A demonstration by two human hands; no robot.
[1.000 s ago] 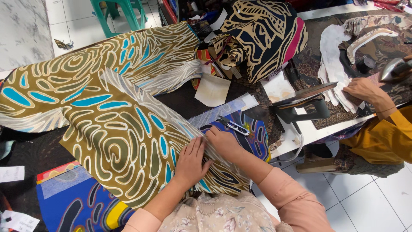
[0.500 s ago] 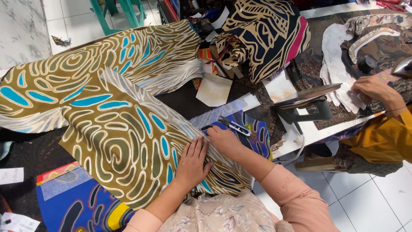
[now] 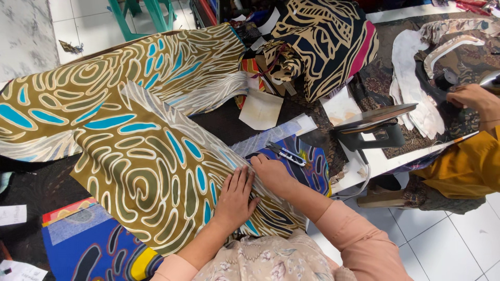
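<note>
A large olive batik cloth with cream swirls and blue ovals lies spread over the dark table. My left hand rests flat on its near right part, fingers apart. Beside it, my right hand presses on the cloth's right edge, fingers curled down against the fabric. A small pair of thread snips lies just beyond my right hand on a blue patterned cloth.
An iron on its stand sits to the right. Another person in a mustard sleeve has a hand on white pattern pieces. A dark folded batik and paper pieces lie farther back. Green stool legs stand on the white tiles.
My hands hold nearly the same place on the cloth. The other person's hand at the right has shifted slightly toward the far side of the table.
</note>
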